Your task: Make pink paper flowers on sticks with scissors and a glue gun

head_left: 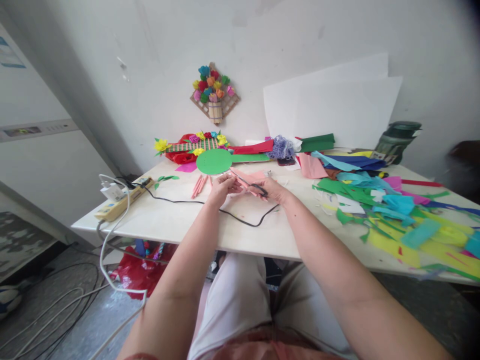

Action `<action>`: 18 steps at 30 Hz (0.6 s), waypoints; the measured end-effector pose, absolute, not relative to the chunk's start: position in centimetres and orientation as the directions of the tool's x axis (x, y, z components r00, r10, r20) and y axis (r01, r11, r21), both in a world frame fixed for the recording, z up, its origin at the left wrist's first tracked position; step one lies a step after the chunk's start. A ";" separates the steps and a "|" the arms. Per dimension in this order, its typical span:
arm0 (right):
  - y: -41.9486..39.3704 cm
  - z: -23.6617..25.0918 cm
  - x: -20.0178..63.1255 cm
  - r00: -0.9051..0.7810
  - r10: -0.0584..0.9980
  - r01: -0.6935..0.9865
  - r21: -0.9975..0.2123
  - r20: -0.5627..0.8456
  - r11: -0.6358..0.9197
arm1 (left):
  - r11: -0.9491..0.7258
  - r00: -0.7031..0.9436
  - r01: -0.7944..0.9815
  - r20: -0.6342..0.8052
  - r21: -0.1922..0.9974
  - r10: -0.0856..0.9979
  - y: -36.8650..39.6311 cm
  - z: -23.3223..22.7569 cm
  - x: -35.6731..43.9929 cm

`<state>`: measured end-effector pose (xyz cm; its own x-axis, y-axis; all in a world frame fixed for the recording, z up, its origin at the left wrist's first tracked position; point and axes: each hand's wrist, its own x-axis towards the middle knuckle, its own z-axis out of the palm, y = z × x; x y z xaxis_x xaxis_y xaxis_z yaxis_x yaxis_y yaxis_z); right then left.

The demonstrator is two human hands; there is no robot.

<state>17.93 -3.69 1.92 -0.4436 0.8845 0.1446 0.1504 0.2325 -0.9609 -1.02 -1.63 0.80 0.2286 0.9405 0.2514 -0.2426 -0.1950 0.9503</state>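
Room: white wall with a paper-flower plaque hung at 12 o'clock; white card sheets lean at 1 o'clock.
Surface: pale surface, a power strip at 9 o'clock, a black cord trailing across the middle.
Left hand: left hand, grip pinching a pink paper piece at its near edge.
Right hand: right hand, grip closed round black-handled scissors, blades pointing to 10 o'clock over the pink paper.
Finished: rolled pink strips lie at 10 o'clock of the hands; a green paper disc sits behind them.
Left over: coloured paper scraps heaped at 3 o'clock; the pink piece looks only partly cut.
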 end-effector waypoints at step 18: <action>-3.9 2.1 17.7 -0.380 0.922 0.161 -0.975 0.079 0.150 | -0.156 0.181 -0.254 0.205 0.955 0.962 -1.8 1.1 -1.0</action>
<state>17.69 -3.87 2.08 -0.3795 0.9218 0.0793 0.1614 0.1503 -0.9754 -1.04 -1.75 1.06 0.1805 0.9619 0.2051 -0.2539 -0.1559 0.9546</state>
